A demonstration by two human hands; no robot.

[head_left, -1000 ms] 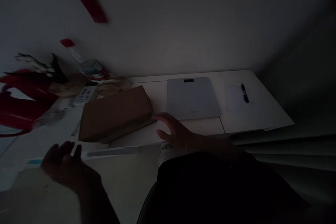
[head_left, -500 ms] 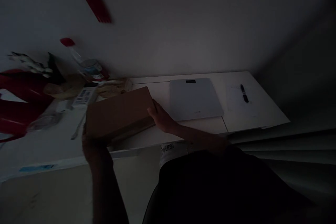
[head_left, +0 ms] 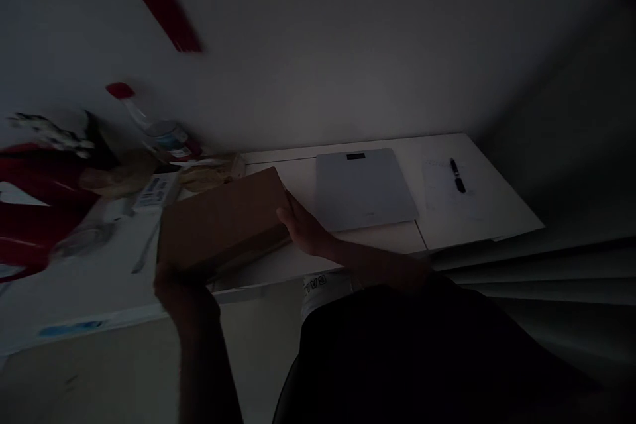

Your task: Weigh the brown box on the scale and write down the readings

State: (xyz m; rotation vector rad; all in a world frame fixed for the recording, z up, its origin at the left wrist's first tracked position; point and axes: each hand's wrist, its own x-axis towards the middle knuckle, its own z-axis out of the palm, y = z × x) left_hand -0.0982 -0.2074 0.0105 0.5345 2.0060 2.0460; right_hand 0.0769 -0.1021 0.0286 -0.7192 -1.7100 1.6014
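Observation:
The scene is dim. A flat brown cardboard box (head_left: pixel 221 222) lies on the white table (head_left: pixel 477 212), left of centre. My left hand (head_left: pixel 181 288) grips its near left corner. My right hand (head_left: pixel 303 228) holds its right end, fingers wrapped against the edge. Both hands are closed on the box. To the right of the box lies a flat grey scale (head_left: pixel 362 189) with a small dark display at its far edge.
A black pen (head_left: pixel 456 175) lies on a sheet of paper at the table's right. A plastic bottle with a red cap (head_left: pixel 154 129), red items (head_left: pixel 34 212), a small labelled package (head_left: pixel 154 192) and wrappers crowd the left. A wall stands behind.
A second ago both hands hovered open near the box. They have since closed on its left corner and right end. The view has shifted slightly.

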